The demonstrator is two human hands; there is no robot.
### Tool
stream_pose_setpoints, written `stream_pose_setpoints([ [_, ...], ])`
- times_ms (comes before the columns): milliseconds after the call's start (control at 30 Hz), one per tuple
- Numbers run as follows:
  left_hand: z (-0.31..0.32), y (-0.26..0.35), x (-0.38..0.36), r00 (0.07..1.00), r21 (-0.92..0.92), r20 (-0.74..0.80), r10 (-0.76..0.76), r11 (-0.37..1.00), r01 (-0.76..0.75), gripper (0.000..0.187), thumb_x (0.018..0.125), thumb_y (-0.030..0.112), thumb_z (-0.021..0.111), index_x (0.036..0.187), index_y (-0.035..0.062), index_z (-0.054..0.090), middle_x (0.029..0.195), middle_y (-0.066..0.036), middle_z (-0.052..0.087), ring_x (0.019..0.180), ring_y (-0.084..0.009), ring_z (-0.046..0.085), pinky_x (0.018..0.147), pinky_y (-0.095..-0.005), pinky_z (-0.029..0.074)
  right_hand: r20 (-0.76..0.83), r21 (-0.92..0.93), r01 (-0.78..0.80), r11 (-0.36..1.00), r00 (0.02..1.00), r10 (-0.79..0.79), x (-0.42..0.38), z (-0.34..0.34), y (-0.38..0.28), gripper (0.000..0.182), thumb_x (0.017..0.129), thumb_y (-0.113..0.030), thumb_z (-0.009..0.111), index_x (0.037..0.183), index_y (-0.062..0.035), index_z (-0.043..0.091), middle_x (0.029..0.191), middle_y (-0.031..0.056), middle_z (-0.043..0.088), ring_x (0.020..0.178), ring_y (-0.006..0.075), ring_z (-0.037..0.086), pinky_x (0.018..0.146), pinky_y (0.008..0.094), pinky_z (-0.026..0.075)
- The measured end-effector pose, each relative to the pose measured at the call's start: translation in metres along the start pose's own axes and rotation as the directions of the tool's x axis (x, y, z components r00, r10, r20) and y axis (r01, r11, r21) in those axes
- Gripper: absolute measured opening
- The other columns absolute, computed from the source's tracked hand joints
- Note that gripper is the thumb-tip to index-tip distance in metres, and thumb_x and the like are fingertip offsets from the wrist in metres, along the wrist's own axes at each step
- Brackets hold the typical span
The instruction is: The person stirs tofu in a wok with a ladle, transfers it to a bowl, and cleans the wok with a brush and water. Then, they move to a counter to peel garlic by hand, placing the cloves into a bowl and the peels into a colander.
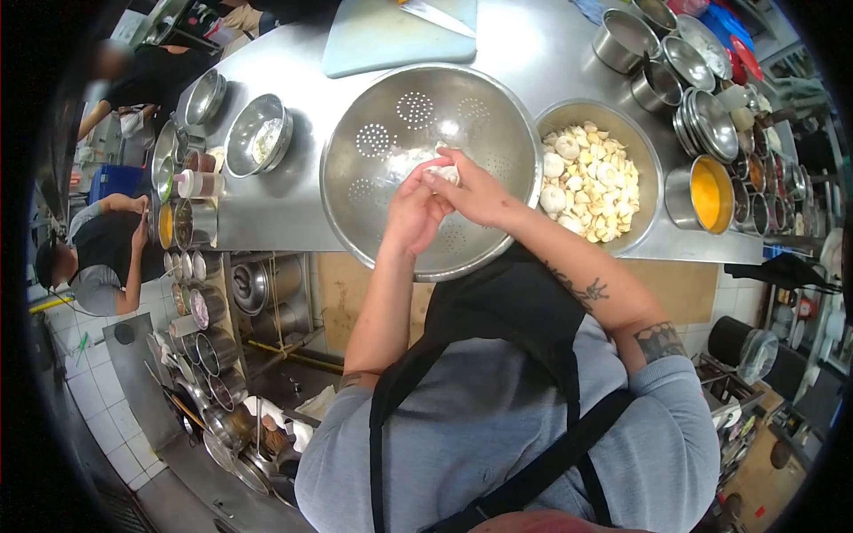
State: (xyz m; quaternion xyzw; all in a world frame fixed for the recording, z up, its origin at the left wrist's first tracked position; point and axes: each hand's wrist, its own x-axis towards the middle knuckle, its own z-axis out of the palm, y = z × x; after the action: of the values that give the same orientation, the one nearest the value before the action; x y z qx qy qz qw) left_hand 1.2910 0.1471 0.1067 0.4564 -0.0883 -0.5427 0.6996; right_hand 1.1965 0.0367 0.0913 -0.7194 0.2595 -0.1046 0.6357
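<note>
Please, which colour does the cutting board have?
The cutting board is pale blue-green; the head view, the only one, shows it.

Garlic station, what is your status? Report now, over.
Left hand, right hand together on garlic, above colander. Bowl of cloves close by, right side. Nothing seen blocking hands.

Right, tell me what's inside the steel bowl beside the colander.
The steel bowl holds loose garlic cloves, with several whole garlic bulbs, mostly toward the colander. Whatever lies beneath the top layer is covered, so the bottom cannot be seen.
</note>
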Motion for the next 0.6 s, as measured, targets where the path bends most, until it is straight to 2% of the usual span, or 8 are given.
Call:
stream_pose_setpoints([
  [100, -0.031, -0.013, 0.005, 0.982, -0.139, 0.187, 0.028, 0.99, -0.002, 0.023, 0.107, 0.022, 0.038, 0.117, 0.0049, 0.05, 0.099, -0.008, 0.06, 0.084, -0.0187, 0.06, 0.072, -0.0326, 0.049, 0.162, 0.073, -0.114, 0.991, 0.982, 0.101, -0.008, -0.007, -0.022, 0.074, 0.094, -0.048, 0.057, 0.14, 0.0072, 0.038, 0.102, 0.0224, 0.067, 0.093, 0.0306, 0.068, 0.084, 0.0394, 0.051],
  [133, -0.027, -0.011, 0.004, 0.992, -0.132, 0.128, 0.023, 0.991, -0.006, 0.024, 0.106, 0.019, 0.037, 0.121, 0.0052, 0.049, 0.096, -0.007, 0.059, 0.081, -0.0182, 0.058, 0.069, -0.0331, 0.047, 0.23, 0.093, -0.17, 0.981, 0.962, 0.145, -0.01, -0.01, -0.029, 0.075, 0.095, -0.048, 0.056, 0.141, 0.0078, 0.036, 0.1, 0.0227, 0.068, 0.091, 0.0321, 0.069, 0.083, 0.0406, 0.051],
  [200, -0.016, -0.008, 0.0, 1.0, -0.117, 0.009, 0.013, 0.993, -0.011, 0.028, 0.104, 0.014, 0.036, 0.129, 0.0056, 0.047, 0.09, -0.006, 0.056, 0.075, -0.0171, 0.054, 0.065, -0.0341, 0.044, 0.172, -0.01, -0.057, 0.998, 0.983, 0.058, -0.009, -0.006, -0.025, 0.072, 0.096, -0.048, 0.053, 0.14, 0.0074, 0.036, 0.094, 0.0235, 0.069, 0.087, 0.0366, 0.069, 0.08, 0.0434, 0.051],
  [300, -0.031, -0.013, 0.004, 0.997, -0.181, 0.002, 0.072, 0.981, -0.071, 0.029, 0.104, 0.013, 0.032, 0.128, 0.0064, 0.046, 0.091, -0.006, 0.057, 0.078, -0.0174, 0.054, 0.07, -0.0361, 0.044, 0.143, -0.237, 0.099, 0.967, 0.988, -0.066, -0.01, -0.006, -0.029, 0.068, 0.098, -0.047, 0.048, 0.139, 0.006, 0.038, 0.088, 0.026, 0.068, 0.086, 0.0415, 0.068, 0.078, 0.0466, 0.051],
  [400, -0.032, -0.007, -0.003, 0.988, -0.019, 0.14, 0.068, 0.998, -0.067, 0.034, 0.107, 0.023, 0.031, 0.137, 0.0077, 0.04, 0.106, -0.01, 0.057, 0.095, -0.0205, 0.056, 0.084, -0.0388, 0.046, 0.146, -0.362, 0.133, 0.923, 0.986, -0.085, -0.014, -0.009, -0.036, 0.064, 0.097, -0.048, 0.046, 0.138, 0.0012, 0.042, 0.087, 0.0268, 0.068, 0.087, 0.0435, 0.066, 0.079, 0.048, 0.051],
  [500, -0.005, 0.003, -0.017, 0.993, -0.133, -0.029, 0.115, 0.984, -0.118, 0.042, 0.108, 0.028, 0.031, 0.146, 0.0096, 0.029, 0.127, -0.014, 0.052, 0.116, -0.0246, 0.052, 0.1, -0.0429, 0.042, 0.139, -0.392, 0.203, 0.897, 0.977, -0.161, -0.016, 0.0, -0.035, 0.05, 0.098, -0.042, 0.046, 0.134, -0.008, 0.049, 0.087, 0.024, 0.068, 0.086, 0.044, 0.065, 0.078, 0.0489, 0.05],
  [533, -0.01, 0.004, -0.017, 0.996, -0.167, 0.016, 0.093, 0.982, -0.089, 0.048, 0.107, 0.025, 0.032, 0.151, 0.0111, 0.019, 0.138, -0.015, 0.044, 0.126, -0.0277, 0.046, 0.106, -0.0449, 0.038, 0.128, -0.379, 0.26, 0.888, 0.965, -0.227, -0.016, 0.004, -0.03, 0.046, 0.099, -0.041, 0.045, 0.13, -0.008, 0.053, 0.086, 0.0237, 0.068, 0.085, 0.044, 0.065, 0.077, 0.0492, 0.05],
  [600, -0.013, 0.004, -0.02, 0.996, -0.11, 0.037, 0.085, 0.991, -0.08, 0.045, 0.108, 0.025, 0.033, 0.149, 0.0104, 0.024, 0.139, -0.015, 0.045, 0.126, -0.0272, 0.047, 0.105, -0.0447, 0.039, 0.116, -0.366, 0.332, 0.87, 0.943, -0.311, -0.016, 0.01, -0.018, 0.038, 0.099, -0.036, 0.045, 0.117, -0.0065, 0.06, 0.084, 0.0237, 0.067, 0.084, 0.044, 0.064, 0.076, 0.0496, 0.05],
])
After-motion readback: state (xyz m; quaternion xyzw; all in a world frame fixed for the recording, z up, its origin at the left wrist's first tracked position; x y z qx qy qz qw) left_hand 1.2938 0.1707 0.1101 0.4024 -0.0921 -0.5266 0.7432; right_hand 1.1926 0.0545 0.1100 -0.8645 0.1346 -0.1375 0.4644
